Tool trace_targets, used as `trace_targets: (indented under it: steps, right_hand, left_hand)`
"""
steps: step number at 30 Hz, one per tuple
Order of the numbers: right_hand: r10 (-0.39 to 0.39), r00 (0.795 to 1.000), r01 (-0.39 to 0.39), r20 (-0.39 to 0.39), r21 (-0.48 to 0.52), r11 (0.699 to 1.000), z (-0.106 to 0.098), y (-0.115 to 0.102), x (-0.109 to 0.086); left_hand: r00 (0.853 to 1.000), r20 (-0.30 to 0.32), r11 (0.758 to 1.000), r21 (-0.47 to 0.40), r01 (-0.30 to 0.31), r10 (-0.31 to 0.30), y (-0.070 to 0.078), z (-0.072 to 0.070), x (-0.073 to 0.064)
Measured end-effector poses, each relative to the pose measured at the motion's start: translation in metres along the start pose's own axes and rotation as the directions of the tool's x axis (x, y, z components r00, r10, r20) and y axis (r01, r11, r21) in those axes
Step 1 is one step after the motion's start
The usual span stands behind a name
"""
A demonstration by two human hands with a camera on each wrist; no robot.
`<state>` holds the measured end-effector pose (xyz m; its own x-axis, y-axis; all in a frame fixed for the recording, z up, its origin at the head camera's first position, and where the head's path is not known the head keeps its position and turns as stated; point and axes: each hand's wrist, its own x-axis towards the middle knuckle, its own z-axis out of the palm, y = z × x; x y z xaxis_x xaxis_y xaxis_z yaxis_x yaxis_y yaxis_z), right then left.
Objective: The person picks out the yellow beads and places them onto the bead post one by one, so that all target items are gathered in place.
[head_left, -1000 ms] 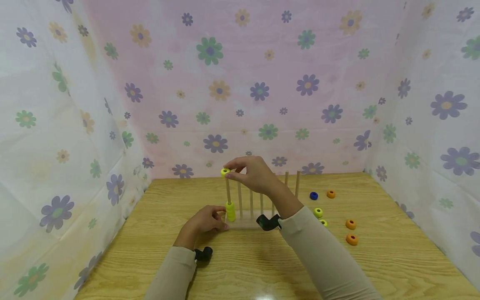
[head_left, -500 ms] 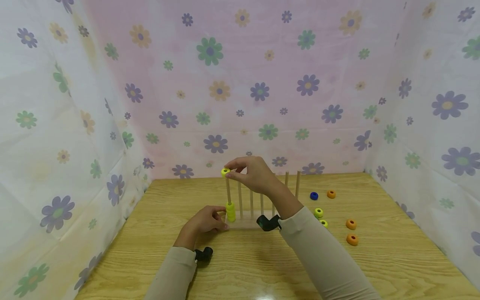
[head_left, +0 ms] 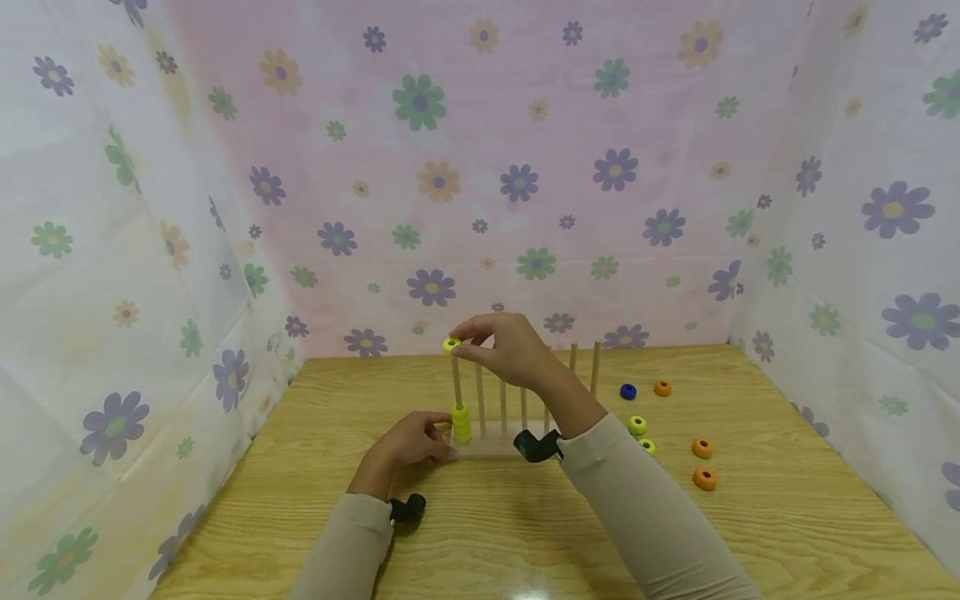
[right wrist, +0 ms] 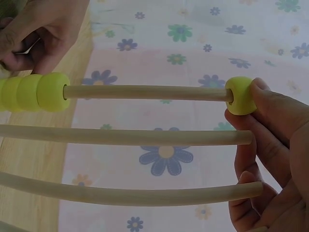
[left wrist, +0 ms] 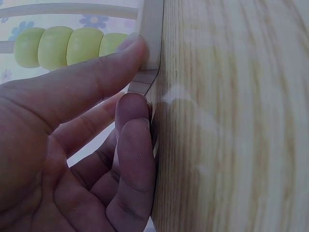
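My right hand point(head_left: 510, 348) pinches a yellow bead point(right wrist: 241, 95) between thumb and index finger. In the right wrist view the tip of the leftmost peg point(right wrist: 149, 93) enters the bead's hole. Lower on that peg, several yellow beads point(head_left: 461, 423) sit stacked on the base of the wooden peg rack point(head_left: 491, 450). At the rack's left end, my left hand point(head_left: 411, 439) grips the base, thumb in front and index finger reaching behind. The left wrist view shows the thumb point(left wrist: 96, 82) against the base edge, beside the stacked beads, with other fingers curled near the table.
More bare pegs point(head_left: 596, 368) stand to the right, partly behind my right forearm. On the wooden table point(head_left: 337, 383) to the right lie a blue bead point(head_left: 627, 392), yellow beads point(head_left: 637, 426) and orange beads point(head_left: 704, 478). Flowered cloth point(head_left: 480, 250) surrounds the table's back and sides.
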<state>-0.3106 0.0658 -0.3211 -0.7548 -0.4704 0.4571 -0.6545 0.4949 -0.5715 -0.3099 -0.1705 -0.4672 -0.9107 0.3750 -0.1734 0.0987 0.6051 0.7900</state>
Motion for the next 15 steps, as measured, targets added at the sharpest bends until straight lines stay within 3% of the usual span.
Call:
trace_targets:
  steps: [15]
  right_hand:
    - [0.009, 1.0, -0.009, 0.015, -0.008, 1.0, -0.0002, -0.0004, -0.0012]
  left_hand:
    - [1.0, -0.006, 1.0, 0.003, 0.015, -0.015, -0.0005, -0.0001, 0.0008]
